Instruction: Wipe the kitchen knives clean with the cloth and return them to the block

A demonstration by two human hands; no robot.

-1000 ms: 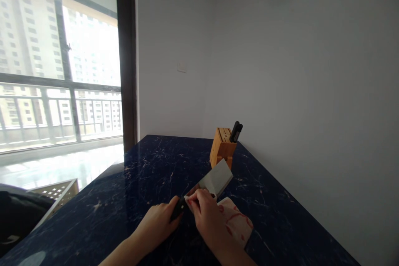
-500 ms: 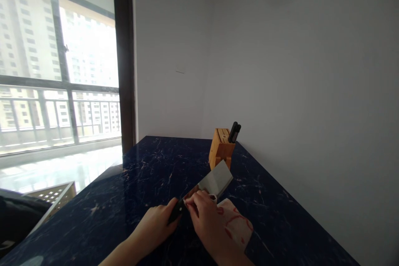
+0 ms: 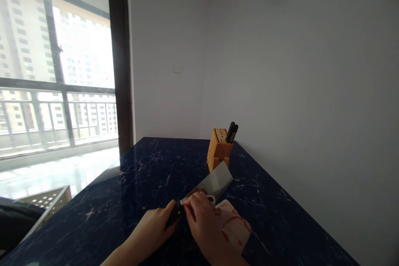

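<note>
A cleaver (image 3: pixel 218 179) with a broad metal blade and black handle points away from me, toward the upper right. My left hand (image 3: pixel 155 223) is closed around its handle. Bent over the handle end of the blade, my right hand (image 3: pixel 203 218) pinches a white cloth (image 3: pixel 234 225) with red markings. A bit of white shows at the fingertips, and a fold sticks out beside the knuckles. The rest of the cloth spreads out to the right of that hand. My fingers hide part of the blade.
Beyond the blade stands a wooden knife block (image 3: pixel 219 151) with black-handled tools (image 3: pixel 232 132) in its right side. The dark blue marbled table (image 3: pixel 149 166) meets a grey wall (image 3: pixel 296 91) on the right. A lattice-sided crate (image 3: pixel 51 199) stands at lower left, near the window.
The right hand, pinching the cloth, has shifted slightly toward the handle. The left hand keeps its hold on the cleaver. The whole view has moved a little.
</note>
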